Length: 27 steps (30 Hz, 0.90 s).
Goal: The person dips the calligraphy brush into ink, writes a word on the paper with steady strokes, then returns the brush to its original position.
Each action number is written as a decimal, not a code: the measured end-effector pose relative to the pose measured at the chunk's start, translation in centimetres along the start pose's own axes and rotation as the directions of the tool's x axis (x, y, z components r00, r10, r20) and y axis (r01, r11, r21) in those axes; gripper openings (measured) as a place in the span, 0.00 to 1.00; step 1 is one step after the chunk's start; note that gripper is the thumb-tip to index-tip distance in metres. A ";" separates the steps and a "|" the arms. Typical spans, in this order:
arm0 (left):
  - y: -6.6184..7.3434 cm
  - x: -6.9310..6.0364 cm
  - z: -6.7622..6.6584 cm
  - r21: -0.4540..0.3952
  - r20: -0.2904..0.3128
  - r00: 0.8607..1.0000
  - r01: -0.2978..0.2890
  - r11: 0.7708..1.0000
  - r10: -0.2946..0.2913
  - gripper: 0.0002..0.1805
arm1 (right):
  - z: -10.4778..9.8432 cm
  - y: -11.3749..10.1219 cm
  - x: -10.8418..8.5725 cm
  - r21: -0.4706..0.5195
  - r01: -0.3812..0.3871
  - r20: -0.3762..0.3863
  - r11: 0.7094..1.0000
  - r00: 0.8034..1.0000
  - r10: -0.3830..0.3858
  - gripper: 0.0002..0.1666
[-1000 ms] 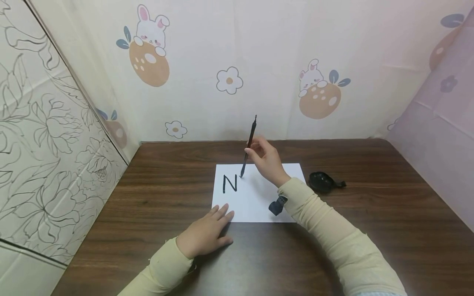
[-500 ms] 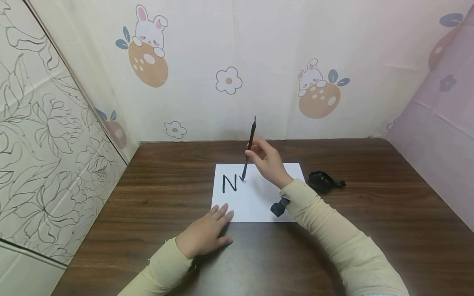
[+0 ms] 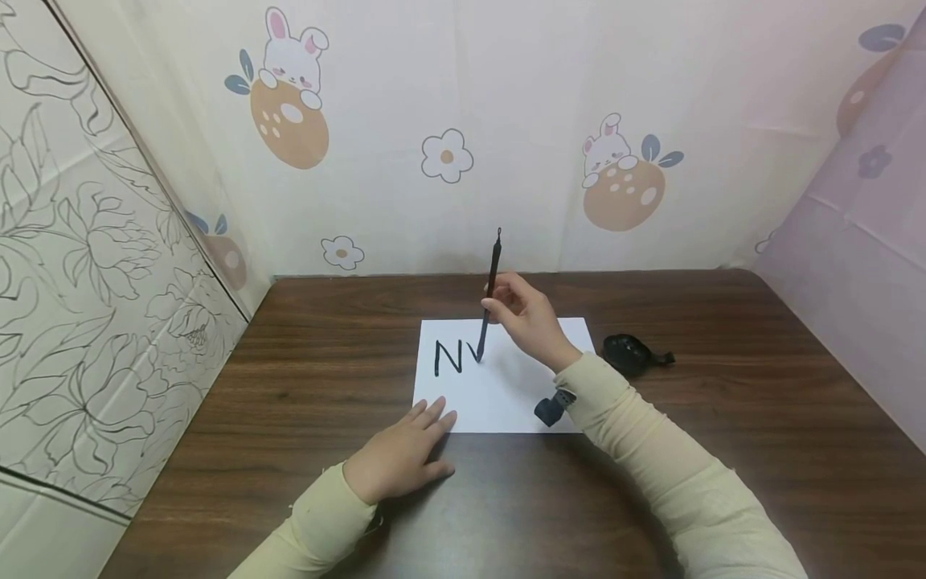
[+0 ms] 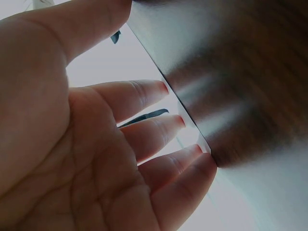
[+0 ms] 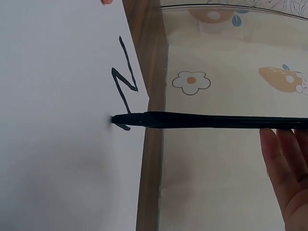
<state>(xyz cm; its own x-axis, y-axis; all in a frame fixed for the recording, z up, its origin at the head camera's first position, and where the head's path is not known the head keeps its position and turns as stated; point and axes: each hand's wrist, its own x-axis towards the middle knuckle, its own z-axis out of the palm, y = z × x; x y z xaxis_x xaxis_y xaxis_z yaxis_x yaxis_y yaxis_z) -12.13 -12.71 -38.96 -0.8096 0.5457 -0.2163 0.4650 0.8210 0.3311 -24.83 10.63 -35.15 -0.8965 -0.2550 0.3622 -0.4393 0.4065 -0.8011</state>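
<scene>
A sheet of white paper (image 3: 499,406) lies on the wooden table, bearing a black letter N (image 3: 448,357) and a short slanting stroke to its right. My right hand (image 3: 530,318) pinches a dark writing brush (image 3: 494,269) partway along its handle, the brush leaning slightly. In the right wrist view the brush tip (image 5: 118,119) touches the paper at the lower end of that stroke. My left hand (image 3: 401,457) lies with fingers spread, its fingertips resting on the paper's near left corner. The left wrist view shows its palm and straight fingers (image 4: 144,96).
To the right of the paper sits a small black dish (image 3: 628,355) with a handle-like end. The wooden table (image 3: 318,346) reaches back to a curtain (image 3: 506,104) printed with rabbits and flowers. A dark wrist device (image 3: 553,406) hangs under the right cuff.
My right hand has moved slightly down and to the right with the brush. The slanting stroke beside the N has grown longer. My left hand has stayed in place.
</scene>
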 end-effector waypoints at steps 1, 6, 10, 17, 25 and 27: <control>0.0 0.0 0.0 -0.002 -0.001 1.000 0.000 1.000 0.000 0.37 | 0.0 0.0 0.0 0.003 -0.004 0.002 1.000 1.000 0.004 0.16; 0.0 0.0 -0.1 -0.004 -0.004 1.000 0.001 1.000 -0.001 0.37 | -0.2 -0.2 -0.2 0.022 -0.013 0.014 1.000 1.000 0.013 0.16; 0.0 0.0 0.0 -0.002 -0.009 1.000 -0.002 1.000 0.002 0.37 | -0.4 -0.5 -0.3 0.038 -0.001 0.027 0.999 1.000 0.000 0.15; 0.1 -0.1 -0.1 -0.007 -0.007 1.000 0.001 1.000 -0.001 0.38 | -0.8 -0.4 -0.3 0.051 -0.001 0.037 0.999 0.999 -0.001 0.15; 0.1 -0.1 0.0 -0.008 -0.008 1.000 0.003 1.000 -0.003 0.38 | -1.2 -0.3 -0.1 0.060 0.010 0.012 0.998 1.000 -0.011 0.14; 0.1 -0.1 0.0 -0.011 -0.007 1.000 0.005 1.000 -0.005 0.38 | -1.3 -0.3 0.0 0.071 0.009 0.012 0.997 1.000 -0.010 0.14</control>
<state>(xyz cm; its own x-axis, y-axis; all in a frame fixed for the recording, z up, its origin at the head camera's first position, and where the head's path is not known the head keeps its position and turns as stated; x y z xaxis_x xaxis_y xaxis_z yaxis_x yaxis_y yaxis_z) -11.95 -12.68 -38.85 -0.8142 0.5406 -0.2114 0.4571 0.8216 0.3405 -24.75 11.66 -34.30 -0.8913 -0.2693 0.3648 -0.4425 0.3406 -0.8296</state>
